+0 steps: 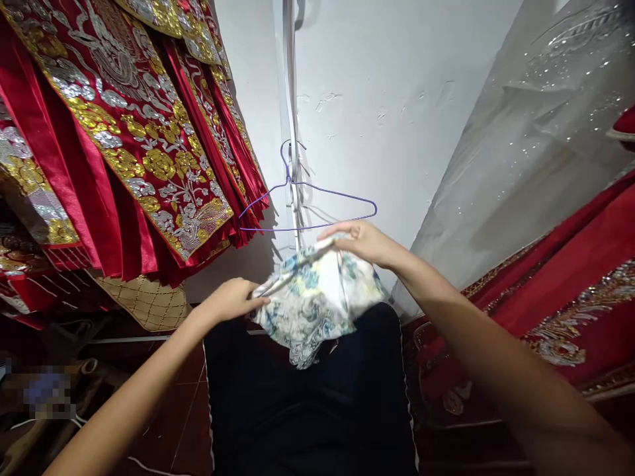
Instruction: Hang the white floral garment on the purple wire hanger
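A crumpled white cloth with blue and yellow flowers (315, 301) hangs between my two hands, over a dark garment (307, 403) that drops below it. My left hand (231, 301) grips the cloth's left edge with closed fingers. My right hand (360, 239) pinches its top right edge, slightly higher. Just behind and above the cloth, a thin purple wire hanger (307, 208) hangs empty on a white strip (292, 99) running down the white wall.
Red satin garments with gold and silver embroidery (124, 139) hang at the upper left. A silvery sequinned fabric (540, 132) and more red embroidered cloth (570, 304) fill the right. Dark red floor tiles (183, 410) and a gold quilted piece (143, 301) lie at the lower left.
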A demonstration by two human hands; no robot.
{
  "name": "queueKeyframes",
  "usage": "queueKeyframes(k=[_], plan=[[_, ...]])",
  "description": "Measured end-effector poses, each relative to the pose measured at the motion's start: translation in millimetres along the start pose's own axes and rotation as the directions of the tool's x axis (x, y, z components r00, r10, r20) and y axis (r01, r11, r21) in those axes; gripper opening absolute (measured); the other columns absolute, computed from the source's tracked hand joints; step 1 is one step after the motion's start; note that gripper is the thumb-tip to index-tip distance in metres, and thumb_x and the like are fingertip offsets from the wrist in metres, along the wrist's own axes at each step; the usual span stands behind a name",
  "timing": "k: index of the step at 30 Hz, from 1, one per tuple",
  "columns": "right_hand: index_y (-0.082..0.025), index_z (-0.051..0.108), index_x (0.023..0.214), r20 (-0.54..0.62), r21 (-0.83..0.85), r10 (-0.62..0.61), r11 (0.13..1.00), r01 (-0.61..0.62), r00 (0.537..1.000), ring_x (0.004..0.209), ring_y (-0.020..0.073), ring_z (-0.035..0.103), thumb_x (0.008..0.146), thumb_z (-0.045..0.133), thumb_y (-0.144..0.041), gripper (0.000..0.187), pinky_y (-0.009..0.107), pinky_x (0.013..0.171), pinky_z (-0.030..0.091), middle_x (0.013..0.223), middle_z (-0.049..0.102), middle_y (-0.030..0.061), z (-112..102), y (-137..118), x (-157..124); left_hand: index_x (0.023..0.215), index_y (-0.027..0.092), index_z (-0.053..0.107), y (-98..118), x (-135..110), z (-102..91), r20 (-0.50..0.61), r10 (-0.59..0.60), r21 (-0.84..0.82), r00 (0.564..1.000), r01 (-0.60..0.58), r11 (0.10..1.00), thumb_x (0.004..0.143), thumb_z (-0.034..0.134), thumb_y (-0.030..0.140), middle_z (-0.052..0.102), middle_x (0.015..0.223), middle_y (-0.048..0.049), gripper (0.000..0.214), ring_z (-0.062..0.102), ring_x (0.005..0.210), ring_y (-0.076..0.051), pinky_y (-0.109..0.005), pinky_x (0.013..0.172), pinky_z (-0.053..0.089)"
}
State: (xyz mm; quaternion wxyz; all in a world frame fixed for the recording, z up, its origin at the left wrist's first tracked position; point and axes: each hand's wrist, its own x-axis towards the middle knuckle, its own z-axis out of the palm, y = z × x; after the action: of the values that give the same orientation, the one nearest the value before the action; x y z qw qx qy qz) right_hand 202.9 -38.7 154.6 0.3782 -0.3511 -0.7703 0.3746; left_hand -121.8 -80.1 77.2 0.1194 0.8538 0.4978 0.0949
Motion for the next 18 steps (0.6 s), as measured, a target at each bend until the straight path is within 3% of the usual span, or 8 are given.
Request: queueKeyframes(k=[2, 3, 5, 8, 11, 13, 15, 18], plan=[[-0.021, 0.075, 0.108, -0.283, -0.005, -0.108, 0.994, 0.112, 0.953, 0.103, 0.0188, 0.065, 0.077, 0.062, -0.018, 0.034, 0.034, 0.094, 0.049, 0.112, 0.073, 0.0060, 8.8, 15.0, 23.8, 0.066, 0.021, 0.061, -18.6, 4.3, -11.8, -0.026, -0.051, 0.081, 0.998, 0.053, 0.995, 0.089, 0.051, 0.046, 0.064, 0.064, -0.0054, 0.036, 0.055, 0.056, -0.019, -0.029, 0.056, 0.031], [-0.022, 0.074, 0.112, -0.351, -0.007, -0.123, 0.992, 0.129, 0.928, 0.110, 0.0197, 0.062, 0.076, 0.061, -0.016, 0.038, 0.036, 0.100, 0.045, 0.120, 0.070, 0.0056, 14.6, 24.8, 34.8, 0.068, 0.022, 0.062, -25.9, 5.9, -15.3, -0.034, -0.067, 0.105, 0.997, 0.070, 0.992, 0.089, 0.050, 0.042, 0.066, 0.067, -0.0061, 0.032, 0.057, 0.058, -0.020, -0.029, 0.057, 0.032], [-0.021, 0.074, 0.110, -0.366, -0.044, -0.099, 0.995, 0.089, 0.925, 0.108, 0.0213, 0.062, 0.075, 0.058, -0.016, 0.038, 0.037, 0.100, 0.044, 0.117, 0.071, 0.0060, 23.9, 46.2, 52.6, 0.073, 0.022, 0.064, -36.9, 7.6, -17.7, -0.042, -0.105, 0.141, 0.994, 0.110, 0.984, 0.089, 0.047, 0.036, 0.069, 0.074, -0.0078, 0.027, 0.061, 0.064, -0.022, -0.030, 0.060, 0.036], [-0.015, 0.074, 0.085, -0.320, -0.187, -0.041, 0.982, -0.020, 0.947, 0.086, 0.0207, 0.063, 0.073, 0.052, -0.017, 0.025, 0.031, 0.081, 0.046, 0.088, 0.073, 0.0058, 23.9, 71.2, 64.9, 0.077, 0.022, 0.066, -48.8, 8.5, -14.5, -0.003, -0.192, 0.156, 0.981, 0.191, 0.969, 0.089, 0.043, 0.037, 0.073, 0.082, -0.0112, 0.030, 0.066, 0.073, -0.026, -0.032, 0.065, 0.042], [-0.015, 0.068, 0.069, -0.348, -0.306, -0.055, 0.950, -0.058, 0.936, 0.068, 0.0166, 0.057, 0.071, 0.050, -0.020, 0.019, 0.025, 0.063, 0.040, 0.067, 0.065, 0.0019, 10.7, 74.0, 61.1, 0.086, 0.021, 0.066, -58.0, 11.8, -13.7, -0.010, -0.173, 0.078, 0.985, 0.174, 0.982, 0.091, 0.040, 0.039, 0.073, 0.104, -0.0146, 0.032, 0.068, 0.101, -0.030, -0.037, 0.087, 0.048], [-0.015, 0.066, 0.066, -0.372, -0.356, -0.080, 0.932, -0.062, 0.925, 0.058, 0.0141, 0.050, 0.070, 0.050, -0.021, 0.018, 0.025, 0.056, 0.033, 0.057, 0.057, -0.0007, 2.0, 63.7, 54.2, 0.090, 0.019, 0.064, -62.4, 16.6, -18.8, -0.126, -0.122, 0.030, 0.984, 0.127, 0.991, 0.090, 0.041, 0.039, 0.065, 0.126, -0.0174, 0.030, 0.054, 0.129, -0.032, -0.040, 0.106, 0.042], [-0.016, 0.065, 0.064, -0.371, -0.374, -0.075, 0.924, -0.075, 0.926, 0.052, 0.0124, 0.043, 0.070, 0.049, -0.022, 0.018, 0.025, 0.052, 0.029, 0.050, 0.050, -0.0025, -3.1, 49.3, 46.9, 0.086, 0.018, 0.059, -65.3, 23.3, -28.5, -0.310, -0.090, -0.007, 0.946, 0.093, 0.996, 0.091, 0.041, 0.039, 0.056, 0.137, -0.0189, 0.029, 0.037, 0.143, -0.032, -0.044, 0.115, 0.033], [-0.016, 0.064, 0.064, -0.334, -0.336, -0.019, 0.937, -0.100, 0.942, 0.047, 0.0108, 0.038, 0.071, 0.048, -0.023, 0.018, 0.025, 0.050, 0.026, 0.047, 0.045, -0.0036, -2.8, 31.9, 37.7, 0.082, 0.021, 0.053, -63.8, 37.9, -46.5, -0.555, -0.073, -0.074, 0.829, 0.038, 0.997, 0.094, 0.038, 0.039, 0.062, 0.120, -0.0154, 0.026, 0.050, 0.128, -0.031, -0.046, 0.109, 0.039]])
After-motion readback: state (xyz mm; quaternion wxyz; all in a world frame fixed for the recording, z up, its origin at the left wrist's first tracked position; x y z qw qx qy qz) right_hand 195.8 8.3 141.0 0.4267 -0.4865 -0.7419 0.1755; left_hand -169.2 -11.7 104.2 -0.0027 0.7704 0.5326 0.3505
